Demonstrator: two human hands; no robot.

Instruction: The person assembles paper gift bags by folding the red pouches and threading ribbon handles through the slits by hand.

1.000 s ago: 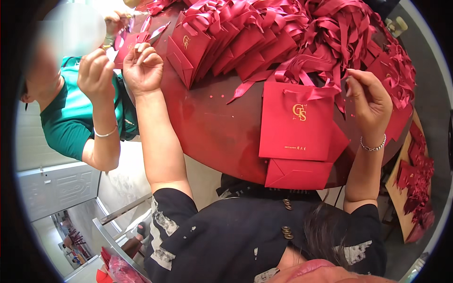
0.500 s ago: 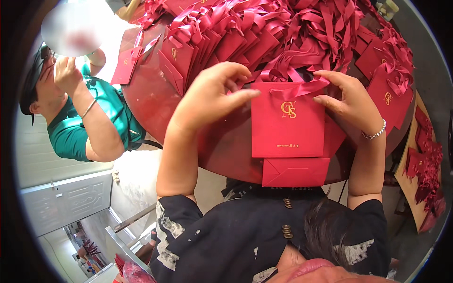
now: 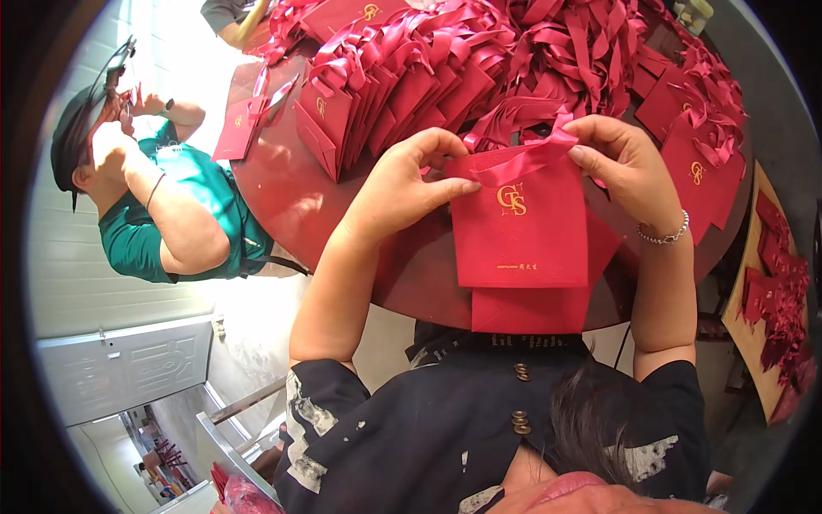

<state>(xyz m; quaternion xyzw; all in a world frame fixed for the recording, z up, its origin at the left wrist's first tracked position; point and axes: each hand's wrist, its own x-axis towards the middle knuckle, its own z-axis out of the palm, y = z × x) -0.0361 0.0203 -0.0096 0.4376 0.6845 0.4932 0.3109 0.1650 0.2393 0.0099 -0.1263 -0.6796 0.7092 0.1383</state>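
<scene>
Head view: pinching the upper left edge of a red paper bag [image 3: 552,244] between thumb and fingers of the left hand [image 3: 400,183], with the thumb laid on the front panel, probably to steady the top. Gripping a red satin ribbon [image 3: 522,166] between thumb and forefinger of the right hand [image 3: 631,171], at the bag's upper right corner. Stretched slantwise between both hands, just above a gold emblem [image 3: 511,200]; hard to tell whether caught under the left thumb too. Held between and below the hands, with the front facing the wearer, likely for a plain view of the ribbon. Overlapping, nearer the wearer than either hand, a second red bag [image 3: 527,313] at the edge of a dark red table [image 3: 270,193]. Packed beyond the left hand in leaning bags [image 3: 377,120], perhaps to save room; flanked right of the right hand by another printed bag [image 3: 698,176].
</scene>
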